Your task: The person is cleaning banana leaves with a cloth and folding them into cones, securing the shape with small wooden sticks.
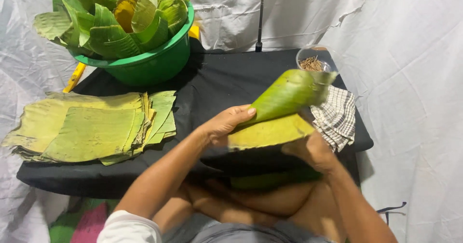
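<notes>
— Holding what?
— Both hands, left hand (223, 125) and right hand (311, 150), are clamped on a folded banana leaf (279, 109) (cone-like) above the black table (212, 79), beside a checked cloth (336, 117).

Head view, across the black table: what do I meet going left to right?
Stack of flat leaves → green basin of folded leaves → left hand → rolled leaf in both hands → checked cloth.
</notes>
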